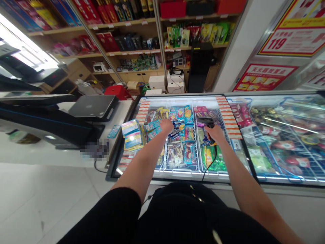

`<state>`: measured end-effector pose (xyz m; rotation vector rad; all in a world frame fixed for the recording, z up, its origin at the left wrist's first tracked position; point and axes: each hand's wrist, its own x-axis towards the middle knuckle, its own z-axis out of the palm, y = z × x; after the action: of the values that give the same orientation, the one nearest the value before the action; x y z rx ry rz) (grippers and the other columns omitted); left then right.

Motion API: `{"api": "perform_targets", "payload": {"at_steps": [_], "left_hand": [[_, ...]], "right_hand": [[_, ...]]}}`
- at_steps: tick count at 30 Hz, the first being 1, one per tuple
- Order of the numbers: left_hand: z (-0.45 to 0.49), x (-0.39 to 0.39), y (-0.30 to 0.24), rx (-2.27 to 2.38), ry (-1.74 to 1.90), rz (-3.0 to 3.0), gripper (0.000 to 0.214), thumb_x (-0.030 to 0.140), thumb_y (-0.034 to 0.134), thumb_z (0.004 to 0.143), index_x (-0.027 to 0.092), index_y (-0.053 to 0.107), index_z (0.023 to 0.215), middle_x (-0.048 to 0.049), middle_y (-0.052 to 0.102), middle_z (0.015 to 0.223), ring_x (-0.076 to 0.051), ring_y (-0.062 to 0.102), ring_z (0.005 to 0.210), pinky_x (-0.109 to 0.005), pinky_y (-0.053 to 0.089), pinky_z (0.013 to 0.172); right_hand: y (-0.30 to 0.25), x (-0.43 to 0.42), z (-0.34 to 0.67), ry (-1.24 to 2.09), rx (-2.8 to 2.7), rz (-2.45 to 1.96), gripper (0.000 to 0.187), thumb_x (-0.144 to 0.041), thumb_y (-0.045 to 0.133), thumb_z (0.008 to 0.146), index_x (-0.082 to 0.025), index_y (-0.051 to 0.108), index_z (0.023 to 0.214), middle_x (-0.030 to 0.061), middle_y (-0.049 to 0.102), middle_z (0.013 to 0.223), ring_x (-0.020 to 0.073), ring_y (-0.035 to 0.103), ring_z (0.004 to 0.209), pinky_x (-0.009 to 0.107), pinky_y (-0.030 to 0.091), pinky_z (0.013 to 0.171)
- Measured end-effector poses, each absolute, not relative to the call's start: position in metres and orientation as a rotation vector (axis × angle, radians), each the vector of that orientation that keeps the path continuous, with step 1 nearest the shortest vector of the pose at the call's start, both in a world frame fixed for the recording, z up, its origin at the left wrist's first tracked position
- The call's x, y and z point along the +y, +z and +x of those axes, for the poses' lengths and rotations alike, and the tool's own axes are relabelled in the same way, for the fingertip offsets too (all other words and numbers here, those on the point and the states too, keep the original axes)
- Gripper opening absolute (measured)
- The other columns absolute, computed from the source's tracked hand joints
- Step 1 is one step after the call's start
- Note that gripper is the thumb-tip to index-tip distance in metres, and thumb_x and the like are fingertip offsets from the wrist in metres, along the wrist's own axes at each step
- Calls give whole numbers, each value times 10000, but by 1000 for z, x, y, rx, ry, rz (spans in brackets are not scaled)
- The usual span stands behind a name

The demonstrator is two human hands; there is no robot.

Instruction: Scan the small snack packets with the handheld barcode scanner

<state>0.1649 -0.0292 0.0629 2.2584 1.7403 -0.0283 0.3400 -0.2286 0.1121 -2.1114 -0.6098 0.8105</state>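
Note:
My right hand [215, 133] is closed around the grip of a black handheld barcode scanner [208, 121], whose head points left over the freezer. A black cable [215, 154] hangs from the scanner's grip toward the freezer's front edge. Over the middle of the glass, my left hand [167, 126] has its fingers curled at the edge of some small blue packets [153, 125]. Just left of them lie stacks of shiny blue and yellow packets [132, 139] on the glass. Beneath both hands, colourful ice cream packets [177, 154] fill white wire baskets.
A chest freezer [177, 175] with a glass top spans the front. To the left, a counter [127, 110] carries a closed silver laptop [92, 105], black checkout equipment [45, 118] and one blue packet [114, 131]. Shelves of goods [134, 52] stand behind.

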Motion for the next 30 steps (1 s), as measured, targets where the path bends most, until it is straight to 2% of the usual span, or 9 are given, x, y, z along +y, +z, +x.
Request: {"api": "perform_targets", "payload": {"at_steps": [3,7,12,17,22,26,30], "left_hand": [[196,-41,64,1714,77,2388,370,224,499,807,114,533,1159,-192,520,1228,-302,437,1197,-406,350,969],[250,-62,60,1380,21,2428,329,197,457,830,139,529,1146,-152,569,1148,-244,519,1110,-344,391,927],[309,-91,44,1090,-35,2436,244,240,458,845,144,587,1028,-130,612,1075,-225,569,1041,-305,438,851],[350,-108,27,1025,-26,2414,287,318,512,834,143,581,1050,-130,621,1084,-224,572,1046,-299,438,850],[366,-111,13,1052,-149,2364,392,383,632,757,138,585,1059,-136,636,1083,-235,590,1028,-281,456,812],[360,-105,8,1053,-238,2367,289,304,572,800,131,627,1024,-144,650,1056,-238,607,1010,-278,464,811],[344,-94,14,1054,-286,2383,279,245,497,827,108,657,1009,-158,650,1061,-248,603,1019,-289,463,831]], "right_hand": [[107,-241,356,785,-523,-2103,173,-287,618,756,-172,529,662,5,533,438,127,485,334,222,399,340],[106,-259,374,736,-467,-2087,170,-289,617,746,-172,517,673,-1,529,439,128,489,330,219,393,334],[101,-280,396,737,-410,-2105,156,-288,598,745,-169,520,680,-12,518,425,116,481,323,204,386,338],[97,-291,409,724,-401,-2133,154,-303,586,738,-178,505,701,-21,529,437,123,502,337,203,396,344],[95,-294,413,715,-405,-2157,129,-288,572,741,-173,515,731,-24,528,436,121,498,329,200,394,344],[95,-292,413,722,-401,-2176,129,-282,588,746,-167,529,758,-25,533,443,118,505,334,192,384,348],[99,-285,406,754,-431,-2183,130,-278,594,749,-170,524,729,-20,534,451,116,511,338,190,382,352]]}}
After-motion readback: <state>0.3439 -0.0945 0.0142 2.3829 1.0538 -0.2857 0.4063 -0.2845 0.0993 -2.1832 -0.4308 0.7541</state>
